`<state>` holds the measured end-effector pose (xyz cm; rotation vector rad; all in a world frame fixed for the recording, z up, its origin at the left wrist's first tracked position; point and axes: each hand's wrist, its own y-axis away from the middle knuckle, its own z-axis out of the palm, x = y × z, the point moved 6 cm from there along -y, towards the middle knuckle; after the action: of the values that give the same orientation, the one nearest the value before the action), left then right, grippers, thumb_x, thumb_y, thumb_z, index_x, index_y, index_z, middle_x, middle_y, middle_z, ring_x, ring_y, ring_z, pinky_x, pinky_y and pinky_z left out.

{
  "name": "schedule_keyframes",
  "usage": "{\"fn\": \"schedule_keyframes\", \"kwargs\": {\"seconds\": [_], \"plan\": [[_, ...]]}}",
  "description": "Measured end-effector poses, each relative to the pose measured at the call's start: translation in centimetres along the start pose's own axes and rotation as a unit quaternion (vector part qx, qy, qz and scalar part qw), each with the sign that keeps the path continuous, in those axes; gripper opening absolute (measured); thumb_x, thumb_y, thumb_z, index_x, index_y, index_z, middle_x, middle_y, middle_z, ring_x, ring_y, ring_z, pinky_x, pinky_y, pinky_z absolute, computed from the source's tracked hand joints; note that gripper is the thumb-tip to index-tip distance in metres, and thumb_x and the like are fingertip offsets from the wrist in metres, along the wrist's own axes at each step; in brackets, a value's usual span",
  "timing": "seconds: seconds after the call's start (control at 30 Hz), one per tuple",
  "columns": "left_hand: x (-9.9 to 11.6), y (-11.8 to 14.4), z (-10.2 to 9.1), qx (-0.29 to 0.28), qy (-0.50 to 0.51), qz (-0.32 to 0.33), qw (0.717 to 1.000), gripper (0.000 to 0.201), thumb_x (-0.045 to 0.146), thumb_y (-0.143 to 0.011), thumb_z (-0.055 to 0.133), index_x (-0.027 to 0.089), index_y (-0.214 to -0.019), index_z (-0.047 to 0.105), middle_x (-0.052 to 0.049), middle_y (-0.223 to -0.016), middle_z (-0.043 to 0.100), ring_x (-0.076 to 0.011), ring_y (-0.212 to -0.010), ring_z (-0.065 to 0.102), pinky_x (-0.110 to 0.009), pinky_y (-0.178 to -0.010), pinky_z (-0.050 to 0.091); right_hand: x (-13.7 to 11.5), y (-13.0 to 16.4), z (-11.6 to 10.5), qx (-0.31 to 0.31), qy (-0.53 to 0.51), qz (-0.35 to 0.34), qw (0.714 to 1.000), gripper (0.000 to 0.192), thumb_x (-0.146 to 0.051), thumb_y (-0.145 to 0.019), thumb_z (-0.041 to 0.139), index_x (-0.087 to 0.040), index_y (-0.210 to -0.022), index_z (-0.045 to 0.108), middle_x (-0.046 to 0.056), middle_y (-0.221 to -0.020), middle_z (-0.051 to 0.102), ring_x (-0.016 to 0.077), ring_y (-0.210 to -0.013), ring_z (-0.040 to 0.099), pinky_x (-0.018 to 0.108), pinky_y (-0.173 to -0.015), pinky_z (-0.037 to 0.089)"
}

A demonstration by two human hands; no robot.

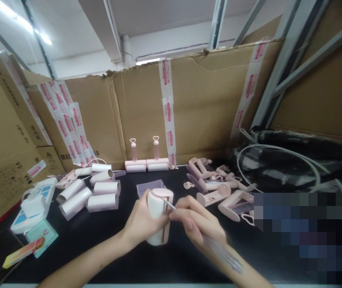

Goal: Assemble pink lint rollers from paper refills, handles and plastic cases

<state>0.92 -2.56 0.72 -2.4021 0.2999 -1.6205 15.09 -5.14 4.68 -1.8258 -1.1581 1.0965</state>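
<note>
- Both forearms come in from the bottom edge, nearest the camera, meeting over the black table [105,244].
- Left hand [142,224] wraps the white roll [158,218], fingers closed round its side, holding it upright just above the table.
- Roll has a pink cap on top and a pinkish strip running down its front.
- Right hand [195,222] sits just right of the roll, fingers pinched tight on a thin metal tool [169,205]; tool tip touches the roll's upper edge.
- Left of the roll: loose white rolls [99,196] lying on their sides in a cluster.
- Further left of the roll: white and blue device [31,210] with a teal card [41,236] beside it.
- Behind the roll: two assembled pink rollers [145,164] with heart-topped handles, standing against the cardboard wall [203,108].
- Right of the roll: heap of pink handles [215,184], some touching each other.
- Far right of the roll: black bag [293,164] with white cords across it; a blurred patch sits below it.
</note>
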Motion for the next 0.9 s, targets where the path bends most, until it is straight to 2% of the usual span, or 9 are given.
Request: {"fn": "schedule_keyframes", "kwargs": {"seconds": [0.17,0.3,0.5,0.57,0.67,0.7,0.77,0.83,0.9], "plan": [[-1.4,-4.0,0.5,0.031,0.063,0.002,0.998,0.049,0.032,-0.057,0.079,0.016,-0.097,0.056,-0.007,-0.095,0.067,-0.0206,-0.084,0.062,-0.028,-0.079,0.047,2.2,-2.2,0.5,0.006,0.105,-0.123,0.987,0.028,-0.017,-0.09,0.038,-0.017,-0.072,0.06,0.004,-0.065,0.053,0.0128,-0.057,0.049,0.024,-0.052,0.041],[-2.4,-5.9,1.3,0.063,0.125,-0.006,0.99,0.048,0.03,-0.051,0.082,0.016,-0.09,0.058,-0.005,-0.09,0.067,-0.0195,-0.082,0.061,-0.027,-0.075,0.046,3.2,-3.2,1.2,-0.001,0.163,-0.158,0.974,0.032,-0.015,-0.091,0.038,-0.016,-0.064,0.055,0.003,-0.063,0.051,0.0123,-0.057,0.044,0.024,-0.053,0.039],[-2.7,-7.3,2.0,0.065,0.174,-0.02,0.982,0.037,0.042,-0.066,0.071,0.013,-0.087,0.06,-0.006,-0.084,0.067,-0.0174,-0.075,0.061,-0.025,-0.066,0.047,3.0,-3.0,1.8,-0.041,0.247,-0.204,0.947,0.031,-0.017,-0.091,0.042,-0.018,-0.063,0.056,0.002,-0.063,0.048,0.0144,-0.061,0.043,0.026,-0.057,0.04],[-2.8,-7.5,1.6,0.061,0.186,-0.031,0.98,0.042,0.041,-0.064,0.073,0.011,-0.09,0.06,-0.006,-0.082,0.067,-0.0175,-0.072,0.062,-0.026,-0.065,0.048,2.7,-3.3,0.1,0.009,0.23,-0.185,0.955,0.028,-0.021,-0.091,0.042,-0.018,-0.068,0.058,0.005,-0.072,0.052,0.0166,-0.068,0.049,0.029,-0.062,0.044],[-2.6,-7.2,0.8,0.042,0.2,-0.04,0.978,0.046,0.041,-0.061,0.075,0.01,-0.092,0.06,-0.006,-0.08,0.066,-0.0185,-0.072,0.063,-0.027,-0.065,0.049,3.6,-4.0,-3.3,0.092,0.199,-0.074,0.973,0.027,-0.024,-0.092,0.038,-0.019,-0.085,0.064,0.01,-0.092,0.056,0.0201,-0.084,0.056,0.033,-0.072,0.047],[-2.3,-6.9,0.6,0.035,0.203,-0.039,0.978,0.046,0.041,-0.062,0.075,0.009,-0.092,0.06,-0.007,-0.081,0.066,-0.0187,-0.072,0.063,-0.028,-0.065,0.049,4.3,-4.2,-3.7,0.073,0.205,-0.031,0.976,0.027,-0.025,-0.092,0.037,-0.019,-0.093,0.064,0.011,-0.096,0.057,0.0202,-0.084,0.058,0.032,-0.07,0.047],[-1.7,-6.0,0.1,0.025,0.206,-0.035,0.978,0.045,0.04,-0.063,0.075,0.01,-0.093,0.06,-0.007,-0.084,0.066,-0.0188,-0.074,0.063,-0.028,-0.066,0.05,5.7,-4.2,-2.8,-0.065,0.231,0.018,0.971,0.026,-0.032,-0.09,0.045,-0.019,-0.101,0.064,0.01,-0.095,0.062,0.0198,-0.074,0.062,0.029,-0.058,0.045],[-0.9,-4.6,0.0,0.01,0.178,-0.029,0.984,0.046,0.036,-0.062,0.077,0.011,-0.095,0.059,-0.007,-0.087,0.067,-0.0191,-0.077,0.063,-0.028,-0.069,0.05,6.4,-3.1,-0.8,-0.231,0.242,0.024,0.942,0.026,-0.043,-0.081,0.058,-0.02,-0.09,0.067,0.007,-0.081,0.068,0.0206,-0.062,0.064,0.026,-0.048,0.039],[-0.1,-2.7,0.0,-0.016,0.137,-0.031,0.99,0.046,0.032,-0.061,0.077,0.012,-0.097,0.058,-0.007,-0.09,0.067,-0.0194,-0.081,0.062,-0.028,-0.071,0.051,5.9,-1.4,0.4,-0.323,0.235,0.018,0.916,0.025,-0.045,-0.076,0.063,-0.02,-0.073,0.066,0.004,-0.061,0.067,0.0206,-0.053,0.064,0.025,-0.044,0.033]]}}
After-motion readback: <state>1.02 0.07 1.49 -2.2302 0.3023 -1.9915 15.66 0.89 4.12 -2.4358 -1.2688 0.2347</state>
